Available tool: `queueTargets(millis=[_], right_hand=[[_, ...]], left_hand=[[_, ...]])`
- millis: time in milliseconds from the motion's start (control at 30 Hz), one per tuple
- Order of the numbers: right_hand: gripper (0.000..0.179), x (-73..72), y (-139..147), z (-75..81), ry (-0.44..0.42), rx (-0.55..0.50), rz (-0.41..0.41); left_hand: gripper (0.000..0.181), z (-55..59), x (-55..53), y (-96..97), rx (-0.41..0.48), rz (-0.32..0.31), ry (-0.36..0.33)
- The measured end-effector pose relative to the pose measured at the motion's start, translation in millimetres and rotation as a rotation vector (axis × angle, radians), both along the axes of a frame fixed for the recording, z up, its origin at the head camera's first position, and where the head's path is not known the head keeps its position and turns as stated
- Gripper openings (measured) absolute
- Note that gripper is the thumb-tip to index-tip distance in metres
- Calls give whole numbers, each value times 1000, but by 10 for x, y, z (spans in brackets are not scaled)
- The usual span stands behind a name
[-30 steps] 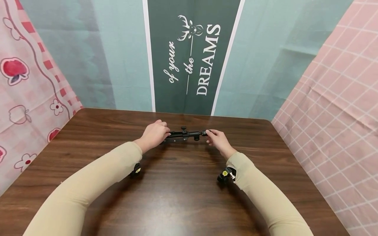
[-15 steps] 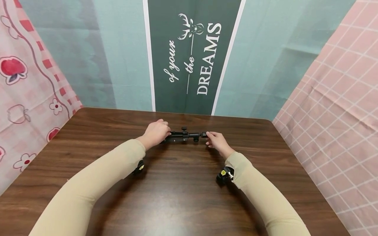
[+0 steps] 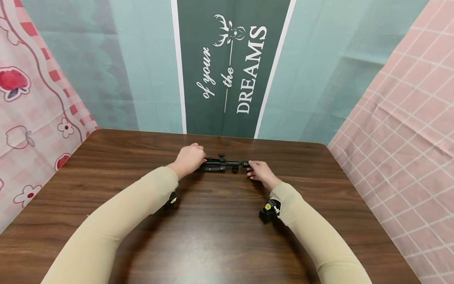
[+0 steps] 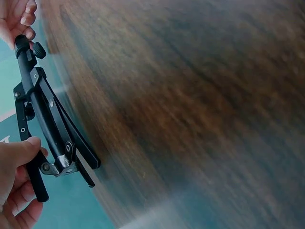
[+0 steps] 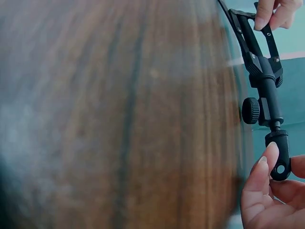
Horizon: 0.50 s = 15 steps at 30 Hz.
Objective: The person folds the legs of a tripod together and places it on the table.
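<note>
A small black tripod (image 3: 216, 164) with folded legs lies sideways between both hands near the table's far side. My left hand (image 3: 190, 158) grips one leg; in the left wrist view, the thumb presses on that leg (image 4: 35, 179) with fingers curled behind it. At the other end, my right hand (image 3: 261, 172) pinches the tripod's head piece (image 5: 279, 155), which has a round hole. Ridged knobs (image 5: 250, 110) stick out from the tripod's column. Metal hinge brackets (image 4: 59, 167) show at the base of the column.
The brown wooden table (image 3: 213, 236) reaches back to a teal and dark green curtain (image 3: 227, 118). Patterned pink cloths hang at the left (image 3: 42, 98) and right (image 3: 400, 138). Black wrist cameras (image 3: 269, 210) sit under the beige sleeves.
The right hand and the tripod's head end have dropped slightly toward the near side. The left forearm has shifted a little to the right. Both holds stay the same.
</note>
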State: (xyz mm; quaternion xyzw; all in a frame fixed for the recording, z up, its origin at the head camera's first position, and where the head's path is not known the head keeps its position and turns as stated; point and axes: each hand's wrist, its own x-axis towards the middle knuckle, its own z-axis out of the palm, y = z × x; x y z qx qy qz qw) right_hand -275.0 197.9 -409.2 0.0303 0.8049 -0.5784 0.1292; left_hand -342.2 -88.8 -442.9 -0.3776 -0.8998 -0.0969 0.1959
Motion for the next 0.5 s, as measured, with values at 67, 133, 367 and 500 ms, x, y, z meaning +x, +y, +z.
queueTargets(millis=[67,133,367,500], right_hand=[[46,4,3,-7,-7,-1,-5],[46,10,13,-3,-8,2,-8],[48,24,24,12,-1,73,44],[58,136,35,90,141,393,161]], left_hand=[[28,-122,-133,-9,-6,14,-46],[27,-75,-129,25,-29,66,-83],[13,622,630,154,-161,230,-44],[39,552,771,126,-102,282,-59]])
